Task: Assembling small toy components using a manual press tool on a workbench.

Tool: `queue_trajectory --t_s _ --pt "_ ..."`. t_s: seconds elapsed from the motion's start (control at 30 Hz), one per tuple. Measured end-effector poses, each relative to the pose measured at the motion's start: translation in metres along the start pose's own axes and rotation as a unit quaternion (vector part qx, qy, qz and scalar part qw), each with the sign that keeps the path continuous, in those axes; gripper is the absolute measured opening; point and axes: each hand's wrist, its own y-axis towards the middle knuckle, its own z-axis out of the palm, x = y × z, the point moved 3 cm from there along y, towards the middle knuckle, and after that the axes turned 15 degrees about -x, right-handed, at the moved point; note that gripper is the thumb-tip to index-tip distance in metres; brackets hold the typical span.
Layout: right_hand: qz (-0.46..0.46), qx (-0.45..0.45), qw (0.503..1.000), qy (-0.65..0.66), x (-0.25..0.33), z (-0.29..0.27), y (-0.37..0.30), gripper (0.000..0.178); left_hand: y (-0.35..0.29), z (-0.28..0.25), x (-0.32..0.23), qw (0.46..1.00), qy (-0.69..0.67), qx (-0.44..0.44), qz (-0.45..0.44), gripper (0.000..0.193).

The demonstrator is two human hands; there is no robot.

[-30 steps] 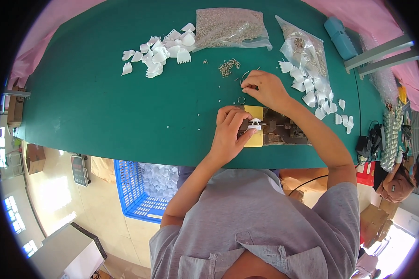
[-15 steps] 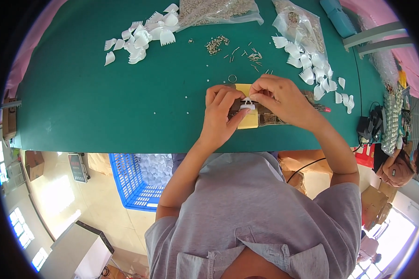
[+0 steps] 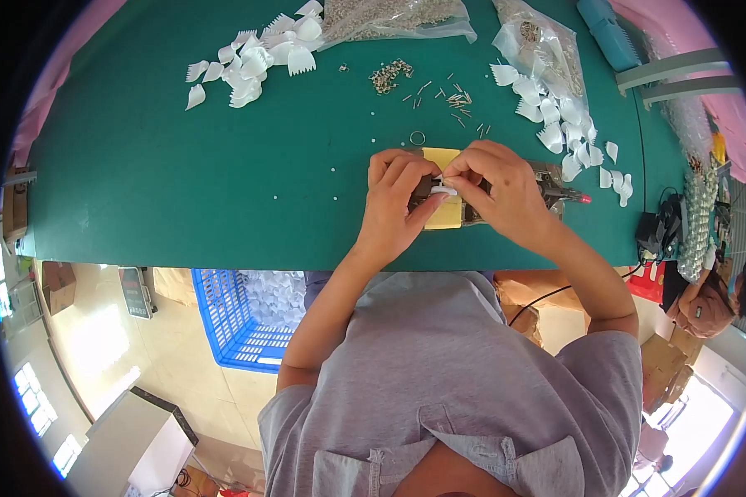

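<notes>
- Both hands came together since 1 s ago: back then the right hand [image 3: 499, 189] was up by the small metal pins [image 3: 439, 91], now it's down w/ the left hand [image 3: 396, 209].
- Fingertips of both hands pinch one small white plastic piece [image 3: 443, 190], right btwn them.
- Piece sits over a yellow block [image 3: 446, 214] on a dark jig [image 3: 555, 184], on the green surface [image 3: 224, 182].
- White fan-shaped pieces [image 3: 253, 58] piled far left & right; blue crate [image 3: 224, 319] below the surface edge.

White piece [image 3: 442, 190], yellow block [image 3: 444, 217], green table [image 3: 182, 190]
</notes>
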Motion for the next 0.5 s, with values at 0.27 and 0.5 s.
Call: queue_trajectory --t_s 0.27,0.5 --pt "0.012 -0.057 0.997 0.059 -0.007 0.001 -0.004 0.010 0.003 0.000 -0.001 1.000 -0.019 0.005 -0.014 0.039" --pt "0.184 0.036 0.975 0.120 -0.018 -0.004 -0.002 0.010 0.016 0.005 0.003 0.996 -0.064 0.043 -0.047 0.030"
